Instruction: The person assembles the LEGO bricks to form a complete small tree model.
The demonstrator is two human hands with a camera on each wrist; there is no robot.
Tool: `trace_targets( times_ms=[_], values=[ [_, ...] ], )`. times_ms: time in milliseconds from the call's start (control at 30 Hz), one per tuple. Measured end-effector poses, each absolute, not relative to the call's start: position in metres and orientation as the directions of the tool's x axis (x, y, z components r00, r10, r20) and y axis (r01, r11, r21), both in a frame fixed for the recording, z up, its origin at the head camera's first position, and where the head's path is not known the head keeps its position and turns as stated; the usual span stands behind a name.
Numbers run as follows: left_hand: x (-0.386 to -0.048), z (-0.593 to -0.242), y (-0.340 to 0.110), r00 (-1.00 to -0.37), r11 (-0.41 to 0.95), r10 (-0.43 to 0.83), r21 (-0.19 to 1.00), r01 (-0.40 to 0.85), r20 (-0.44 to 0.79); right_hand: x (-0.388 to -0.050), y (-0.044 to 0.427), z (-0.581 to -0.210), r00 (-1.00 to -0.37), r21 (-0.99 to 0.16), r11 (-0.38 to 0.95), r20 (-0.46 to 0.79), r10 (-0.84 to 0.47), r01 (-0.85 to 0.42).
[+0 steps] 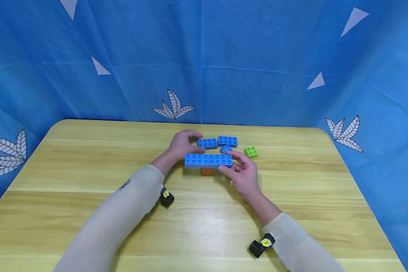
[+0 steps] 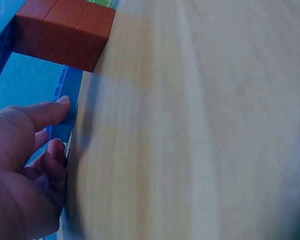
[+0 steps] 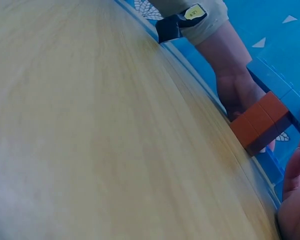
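A column of orange-brown bricks [image 1: 206, 172] stands on the table, showing three layers in the left wrist view. Two blue bricks [image 1: 197, 160] lie end to end across its top, forming a bar. My right hand [image 1: 246, 175] grips the bar's right end between thumb and fingers. Behind the bar, my left hand [image 1: 184, 145] has thumb and fingers around the left end of another blue brick [image 1: 207, 143] on the table. In the left wrist view, the left thumb lies against that brick's side; the other fingers' contact is partly hidden.
A further long blue brick [image 1: 227, 141] lies at the back, with a small blue brick [image 1: 226, 148] in front of it. To their right is a green brick [image 1: 251, 152]. A blue patterned curtain [image 1: 258, 68] hangs behind the wooden table [image 1: 204, 226].
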State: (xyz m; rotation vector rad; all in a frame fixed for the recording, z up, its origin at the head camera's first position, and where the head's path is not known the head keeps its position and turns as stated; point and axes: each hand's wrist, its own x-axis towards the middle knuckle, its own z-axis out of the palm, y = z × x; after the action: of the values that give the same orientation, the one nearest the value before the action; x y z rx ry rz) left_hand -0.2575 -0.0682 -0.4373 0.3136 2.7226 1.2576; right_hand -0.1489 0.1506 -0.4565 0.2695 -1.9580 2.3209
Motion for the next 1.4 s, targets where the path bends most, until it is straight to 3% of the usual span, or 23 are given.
trace_targets(
  times_ms=[700, 1100, 1400],
  values=[
    [-0.237, -0.433, -0.095, -0.977, 0.534, 0.197, 0.845, 0.037, -0.081, -0.149, 0.15, -0.457, -0.984, -0.972, -0.156, 0.18, -0.002, -0.177],
    [-0.21, -0.419, -0.113, -0.984, 0.363, 0.137, 0.93, -0.054, -0.111, -0.148, 0.151, -0.456, -0.981, -0.969, -0.161, 0.195, -0.019, -0.189],
    [-0.196, -0.405, -0.115, -0.987, 0.315, 0.151, 0.949, 0.005, -0.045, -0.149, 0.15, -0.456, -0.979, -0.966, -0.173, 0.202, -0.025, -0.195]
  ],
)
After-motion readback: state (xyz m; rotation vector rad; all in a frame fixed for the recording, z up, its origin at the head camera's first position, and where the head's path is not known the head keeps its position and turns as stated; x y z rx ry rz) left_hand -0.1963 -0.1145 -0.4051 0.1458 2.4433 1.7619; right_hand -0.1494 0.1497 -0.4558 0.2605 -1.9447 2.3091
